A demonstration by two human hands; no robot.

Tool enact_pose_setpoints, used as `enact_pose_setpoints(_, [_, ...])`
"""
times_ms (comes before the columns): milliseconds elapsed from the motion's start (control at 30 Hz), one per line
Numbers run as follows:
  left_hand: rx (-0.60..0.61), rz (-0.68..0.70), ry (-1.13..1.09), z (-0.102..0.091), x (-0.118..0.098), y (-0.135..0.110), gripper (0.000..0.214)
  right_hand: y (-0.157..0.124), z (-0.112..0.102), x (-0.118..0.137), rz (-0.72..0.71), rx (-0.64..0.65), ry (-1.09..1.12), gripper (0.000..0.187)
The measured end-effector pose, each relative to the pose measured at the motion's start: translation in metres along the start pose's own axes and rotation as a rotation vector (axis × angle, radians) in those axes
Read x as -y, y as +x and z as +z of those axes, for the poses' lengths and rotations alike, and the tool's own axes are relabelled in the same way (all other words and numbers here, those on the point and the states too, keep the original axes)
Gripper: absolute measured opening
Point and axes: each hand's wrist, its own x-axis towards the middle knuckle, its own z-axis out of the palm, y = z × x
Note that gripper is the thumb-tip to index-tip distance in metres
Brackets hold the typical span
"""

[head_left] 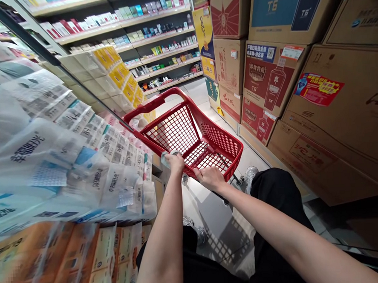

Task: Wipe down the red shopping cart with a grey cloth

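Note:
A red plastic shopping cart (203, 117) with perforated walls stands in front of me in the aisle, and its basket looks empty. My left hand (176, 163) is closed at the cart's near left rim, with a small pale greenish cloth (165, 160) bunched between fingers and rim. Right of it, my right hand (211, 178) is closed around the near rim of the basket. The fingertips of both hands are partly hidden. A thin dark pole (90, 94) rises from the cart's left side toward the upper left.
Stacked cardboard boxes (345, 132) line the right side. Plastic-wrapped paper packs (90, 160) are piled high close on the left, above orange packs (71, 259). Shelves (157, 45) of small products run across the back. My shoes (251, 175) are beside the cart.

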Motion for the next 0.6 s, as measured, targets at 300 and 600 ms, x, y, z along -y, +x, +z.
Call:
enact_pose_setpoints(300, [0.032, 0.034, 0.032, 0.013, -0.011, 0.0, 0.033, 0.012, 0.0, -0.008, 0.032, -0.006, -0.014, 0.075])
enact_pose_setpoints(600, [0.045, 0.05, 0.055, 0.006, -0.013, -0.012, 0.032, 0.002, 0.005, -0.002, 0.05, -0.026, -0.039, 0.075])
